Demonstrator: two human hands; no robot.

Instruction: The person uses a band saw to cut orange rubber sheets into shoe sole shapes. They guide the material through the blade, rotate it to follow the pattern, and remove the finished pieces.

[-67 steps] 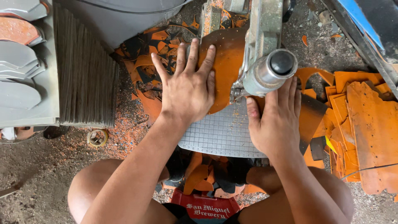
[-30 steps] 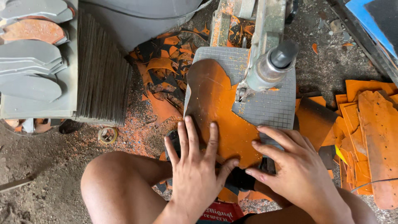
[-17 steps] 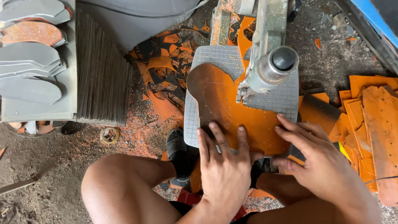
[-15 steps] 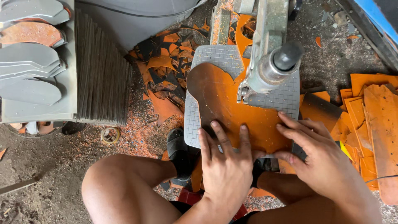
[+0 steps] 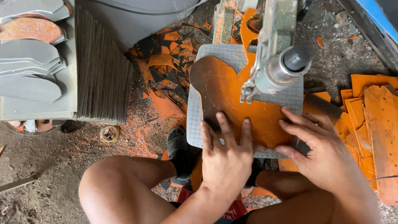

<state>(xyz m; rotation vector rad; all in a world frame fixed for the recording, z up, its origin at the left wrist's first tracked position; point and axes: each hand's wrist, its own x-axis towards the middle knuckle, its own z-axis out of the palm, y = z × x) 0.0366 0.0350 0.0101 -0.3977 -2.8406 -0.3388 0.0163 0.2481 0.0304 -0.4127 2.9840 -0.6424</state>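
Hands press flat on an orange sheet (image 5: 232,99) that lies on the gridded grey table (image 5: 195,124) of a cutting machine. The left hand (image 5: 226,155) rests palm down on the sheet's near edge, fingers spread and pointing away from the body, gripping nothing. The right hand (image 5: 321,147) lies just beside it at the sheet's right corner, fingers splayed and angled to the left, fingertips on the orange surface, also closed on nothing. The sheet's far end is cut to a rounded outline and reaches under the machine's metal head (image 5: 282,68), whose cylinder hangs over the table's right side. Orange and dark offcuts (image 5: 166,79) litter the ground beyond the table. Stacked orange pieces (image 5: 375,120) lie to the right. At the left, grey sole-shaped blanks (image 5: 33,62) rest on a stack of dark sheets (image 5: 101,70). Bare knees frame the work below.
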